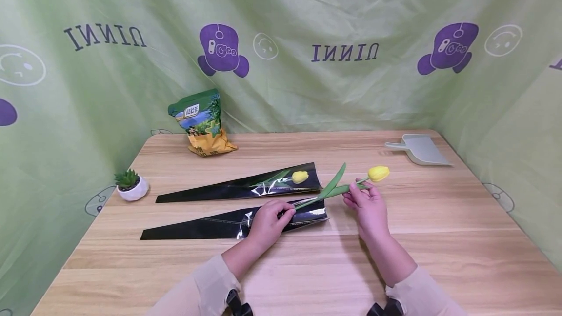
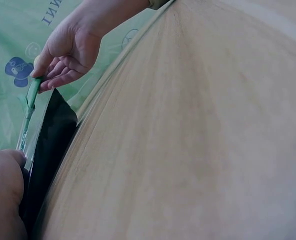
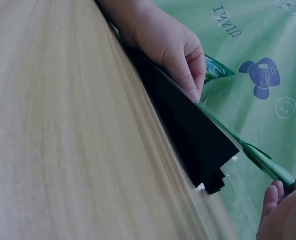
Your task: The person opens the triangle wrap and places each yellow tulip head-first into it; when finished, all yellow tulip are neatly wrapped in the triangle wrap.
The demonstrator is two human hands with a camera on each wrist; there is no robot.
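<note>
My right hand pinches a yellow artificial tulip by its green leaf and stem, just below the bloom. Lower on the same stem, the thumb and index finger of my left hand pinch it over the wide end of the front black flower sleeve. That sleeve has a clear face and lies with its narrow end to the left. The right wrist view shows the left thumb right at the sleeve's upper edge. Behind it, a second black sleeve holds another yellow tulip.
A small potted succulent stands at the table's left edge. Toward the back left is a green and yellow bag. A grey dustpan lies at the back right. Green printed curtain encloses the wooden table.
</note>
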